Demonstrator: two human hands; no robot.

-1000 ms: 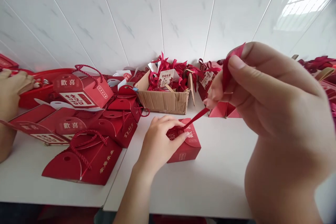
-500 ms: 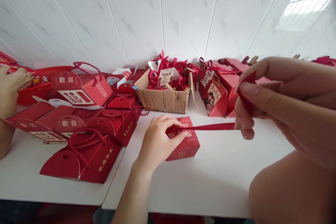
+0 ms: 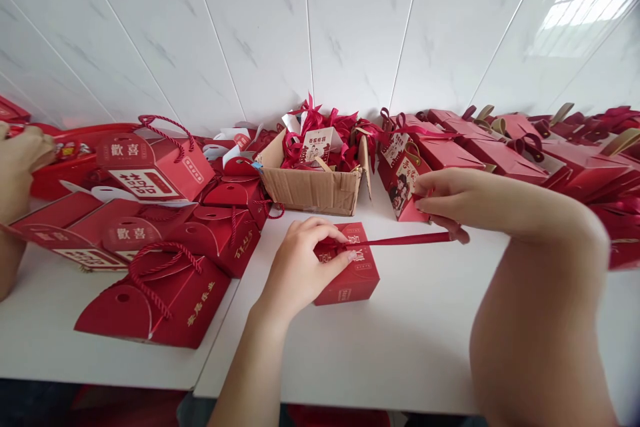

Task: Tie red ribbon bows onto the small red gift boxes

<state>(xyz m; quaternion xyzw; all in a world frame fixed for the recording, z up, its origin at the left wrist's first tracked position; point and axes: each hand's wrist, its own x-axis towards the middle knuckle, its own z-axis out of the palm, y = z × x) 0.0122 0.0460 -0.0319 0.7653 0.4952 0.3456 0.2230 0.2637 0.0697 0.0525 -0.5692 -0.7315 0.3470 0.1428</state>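
A small red gift box (image 3: 370, 273) with pale printed characters sits on the white table before me. My left hand (image 3: 305, 263) rests over its left side, thumb and fingers closed on a red ribbon (image 3: 400, 240) at the box top. From there the ribbon runs taut and almost level to my right hand (image 3: 445, 203), whose curled fingers grip its far end. Part of the box top and the ribbon's near end are hidden under my left hand.
Behind the box stands a cardboard carton (image 3: 310, 190) full of ribbons and a printed card. Red rope-handled boxes (image 3: 150, 300) crowd the left. Rows of red boxes (image 3: 500, 157) line the wall at right. Another person's hand (image 3: 25, 153) is at the far left, beside a red tray (image 3: 107, 133).
My right hand has moved away toward the wall and lower in view, uncovering the boxes at right. The ribbon stays stretched between both hands. My left hand and the gift box barely shift.
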